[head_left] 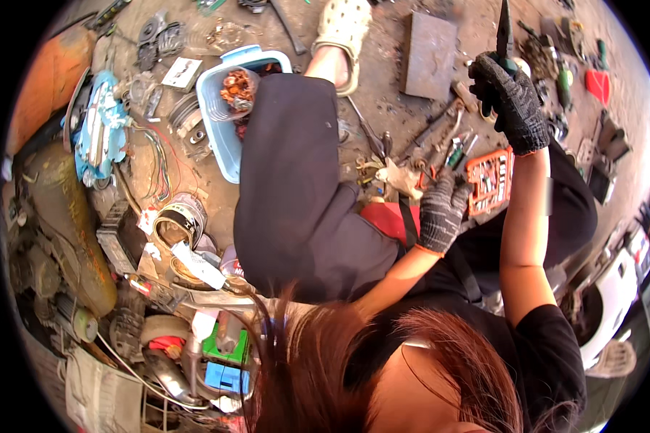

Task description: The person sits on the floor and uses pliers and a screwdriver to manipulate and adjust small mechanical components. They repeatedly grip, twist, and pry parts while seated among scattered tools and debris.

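In a dark grey work glove, my right hand (516,108) is raised at the upper right, its fingers closed around a pair of pliers (505,32). The pliers' long dark jaws point away from me, and most of the handles are hidden in the glove. My left hand (443,213), in a grey knit glove, is lower and closer to my body with its fingers apart, and I see nothing in it. Just right of it lies an orange tool case (490,180) with small metal pieces. Screwdrivers (455,153) and a crumpled tan scrap (399,178) lie beyond the fingers.
Left of my bent knee stands a blue tub (227,155) with a clear container of copper-coloured scraps (238,90). A flat metal slab (428,56) lies on the ground ahead. Wires (162,162), tape rolls (183,220) and machine parts crowd the left; more tools lie at the right.
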Tool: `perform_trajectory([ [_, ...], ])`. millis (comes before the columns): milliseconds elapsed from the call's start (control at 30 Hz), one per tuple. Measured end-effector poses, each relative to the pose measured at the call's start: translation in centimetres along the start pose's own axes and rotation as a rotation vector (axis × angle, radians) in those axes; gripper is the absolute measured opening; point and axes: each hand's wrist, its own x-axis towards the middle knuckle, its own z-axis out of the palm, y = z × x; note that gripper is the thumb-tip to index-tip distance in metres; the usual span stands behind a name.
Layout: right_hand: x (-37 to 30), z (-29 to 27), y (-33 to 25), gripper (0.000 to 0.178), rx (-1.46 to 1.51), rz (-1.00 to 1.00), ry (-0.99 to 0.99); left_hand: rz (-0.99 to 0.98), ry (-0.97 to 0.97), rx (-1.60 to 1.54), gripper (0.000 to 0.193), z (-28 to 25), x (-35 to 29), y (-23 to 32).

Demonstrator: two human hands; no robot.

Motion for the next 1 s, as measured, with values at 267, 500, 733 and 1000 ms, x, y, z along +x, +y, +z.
perform_trajectory([
  [267,-16.8,-3.2,7.8,0.027,0.203,-0.087,0.176,0.389,-0.122,0.114,0.036,1.6,-4.6,-2.7],
  [500,-21.0,-3.7,11.1,0.028,-0.047,-0.481,0.134,0.802,-0.413,0.388,0.044,-0.1,-6.4,2.7],
  [733,-25.1,-5.8,10.4,0.026,0.636,-0.207,-0.065,0.471,-0.618,-0.052,0.049,1.2,-11.6,7.8],
  [1000,-27.0,-7.3,11.2,0.031,0.907,-0.21,-0.086,0.405,-0.587,0.146,0.03,3.2,-13.6,9.1],
])
